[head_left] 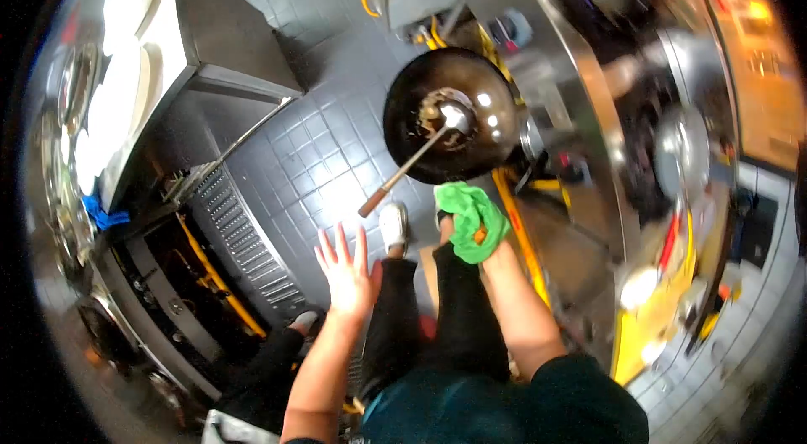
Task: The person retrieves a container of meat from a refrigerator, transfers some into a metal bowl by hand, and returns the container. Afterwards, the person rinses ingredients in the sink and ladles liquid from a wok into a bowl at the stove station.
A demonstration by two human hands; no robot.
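My left hand (348,277) is held out over the floor with its fingers spread and nothing in it. Its fingertips are close to the wooden handle of a ladle (455,115), but apart from it. The ladle's bowl rests inside a dark wok (403,82), among brownish bits of food, and its handle sticks out over the rim. A crumpled green cloth (472,217) covers my right hand (487,247), hiding most of its fingers. Through this cloth, my right hand grips the wok at its near edge; the grip itself is hidden. The wok hangs above the floor tiles.
A steel cooking range (580,66) with a second wok or pan (683,154) runs along the right. At left stands a steel counter (227,32) with white plates (118,108) on it. Grating (244,225) lies in the floor. Another person's dark-clothed leg (265,364) is at lower left.
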